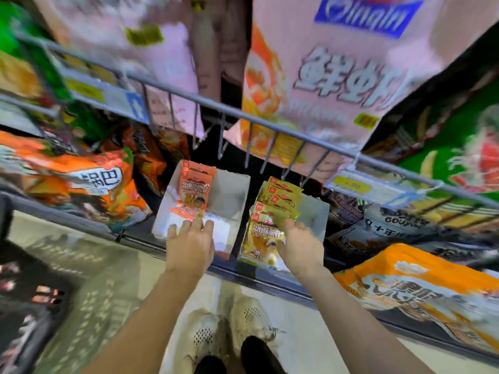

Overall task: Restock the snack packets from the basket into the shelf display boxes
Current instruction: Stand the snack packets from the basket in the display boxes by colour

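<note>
Presently: left hand [189, 245], fingers straight, touching orange packets [195, 191] in left display box [237, 195]; right hand [301, 245] grips front yellow packet [263, 236] in neighbouring box.

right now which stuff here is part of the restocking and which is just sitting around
Part of the job:
- left display box with orange packets
- right display box with yellow packets
- left hand resting on the left box's front
- right hand on the front yellow packet
- black basket

Just lying about:
- pink prawn cracker bags
- big orange bags
- green bags
</note>
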The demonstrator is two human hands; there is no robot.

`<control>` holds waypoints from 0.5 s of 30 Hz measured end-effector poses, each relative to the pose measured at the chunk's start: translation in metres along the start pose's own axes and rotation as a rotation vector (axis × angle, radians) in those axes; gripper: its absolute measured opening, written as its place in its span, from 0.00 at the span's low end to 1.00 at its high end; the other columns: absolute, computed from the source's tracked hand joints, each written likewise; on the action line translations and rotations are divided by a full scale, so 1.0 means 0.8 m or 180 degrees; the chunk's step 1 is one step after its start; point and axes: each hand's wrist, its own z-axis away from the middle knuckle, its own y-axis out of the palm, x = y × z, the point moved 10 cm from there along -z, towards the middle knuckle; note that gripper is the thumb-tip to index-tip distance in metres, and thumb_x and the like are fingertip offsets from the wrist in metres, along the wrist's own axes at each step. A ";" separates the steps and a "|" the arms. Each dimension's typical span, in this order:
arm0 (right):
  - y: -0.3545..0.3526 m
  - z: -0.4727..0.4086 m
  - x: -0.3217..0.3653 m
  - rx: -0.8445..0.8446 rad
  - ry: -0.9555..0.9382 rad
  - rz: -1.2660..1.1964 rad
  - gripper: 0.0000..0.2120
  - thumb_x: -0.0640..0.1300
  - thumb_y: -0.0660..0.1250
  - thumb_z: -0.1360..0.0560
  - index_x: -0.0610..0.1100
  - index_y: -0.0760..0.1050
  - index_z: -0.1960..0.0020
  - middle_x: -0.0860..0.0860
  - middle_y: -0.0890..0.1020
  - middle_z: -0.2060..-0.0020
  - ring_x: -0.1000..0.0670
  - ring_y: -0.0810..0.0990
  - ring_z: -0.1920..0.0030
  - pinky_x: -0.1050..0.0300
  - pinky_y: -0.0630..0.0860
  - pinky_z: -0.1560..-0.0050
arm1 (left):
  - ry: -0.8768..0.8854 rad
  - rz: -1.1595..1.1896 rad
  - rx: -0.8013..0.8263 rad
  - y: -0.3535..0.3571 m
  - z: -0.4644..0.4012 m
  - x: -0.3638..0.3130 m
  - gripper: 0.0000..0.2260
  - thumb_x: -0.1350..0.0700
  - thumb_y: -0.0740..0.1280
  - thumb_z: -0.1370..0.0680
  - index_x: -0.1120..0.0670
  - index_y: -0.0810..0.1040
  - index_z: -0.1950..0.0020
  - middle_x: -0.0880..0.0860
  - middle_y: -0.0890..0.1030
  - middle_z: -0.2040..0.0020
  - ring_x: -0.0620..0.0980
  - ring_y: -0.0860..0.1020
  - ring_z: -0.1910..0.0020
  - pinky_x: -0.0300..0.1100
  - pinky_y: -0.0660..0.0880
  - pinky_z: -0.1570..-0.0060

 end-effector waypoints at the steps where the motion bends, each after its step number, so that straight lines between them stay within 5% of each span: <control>1: -0.013 0.007 0.013 -0.0047 -0.0071 0.0021 0.19 0.45 0.61 0.23 0.45 0.65 0.33 0.45 0.73 0.39 0.43 0.72 0.38 0.52 0.72 0.50 | 0.0026 -0.0021 -0.0098 -0.012 0.004 0.007 0.18 0.59 0.80 0.43 0.59 0.82 0.56 0.58 0.80 0.62 0.58 0.79 0.64 0.52 0.77 0.60; 3: -0.039 0.019 0.041 -0.0132 -0.0220 0.0045 0.19 0.45 0.61 0.23 0.45 0.65 0.33 0.46 0.73 0.39 0.43 0.72 0.38 0.53 0.71 0.48 | -0.0126 -0.0105 0.0000 -0.041 0.014 0.028 0.17 0.58 0.78 0.39 0.58 0.82 0.52 0.57 0.80 0.60 0.57 0.80 0.61 0.53 0.76 0.57; 5: -0.065 0.032 0.075 -0.0224 -0.0396 0.0066 0.18 0.45 0.61 0.23 0.44 0.66 0.35 0.46 0.73 0.40 0.43 0.72 0.38 0.53 0.71 0.47 | -0.0334 -0.0196 0.0103 -0.074 0.026 0.048 0.15 0.55 0.65 0.24 0.55 0.73 0.38 0.55 0.77 0.45 0.56 0.75 0.44 0.55 0.68 0.40; 7: -0.092 0.047 0.111 -0.0312 -0.0584 0.0080 0.18 0.45 0.61 0.23 0.45 0.66 0.34 0.45 0.72 0.40 0.43 0.71 0.38 0.52 0.71 0.45 | -0.0417 -0.0400 -0.0005 -0.108 0.039 0.069 0.15 0.54 0.56 0.20 0.52 0.66 0.32 0.53 0.72 0.38 0.55 0.69 0.37 0.52 0.61 0.36; 10: -0.129 0.072 0.170 -0.0398 -0.0935 0.0178 0.19 0.43 0.60 0.22 0.44 0.65 0.32 0.45 0.72 0.38 0.42 0.70 0.37 0.50 0.71 0.43 | -0.0639 -0.0377 -0.0280 -0.166 0.071 0.111 0.13 0.56 0.63 0.23 0.55 0.73 0.39 0.55 0.77 0.45 0.57 0.75 0.43 0.54 0.67 0.42; 13: -0.161 0.102 0.232 -0.0524 -0.1286 0.0253 0.18 0.45 0.59 0.22 0.44 0.65 0.33 0.45 0.71 0.39 0.43 0.70 0.37 0.49 0.70 0.44 | -0.0773 -0.0343 -0.0583 -0.206 0.105 0.159 0.14 0.58 0.77 0.39 0.58 0.81 0.55 0.58 0.80 0.62 0.59 0.80 0.61 0.55 0.75 0.57; 15: -0.175 0.121 0.272 -0.0576 -0.1482 0.0249 0.17 0.46 0.59 0.22 0.44 0.66 0.34 0.45 0.72 0.40 0.42 0.71 0.38 0.49 0.70 0.45 | -0.0993 -0.0470 -0.0599 -0.225 0.131 0.196 0.15 0.58 0.78 0.40 0.58 0.82 0.55 0.57 0.80 0.62 0.59 0.80 0.62 0.55 0.75 0.57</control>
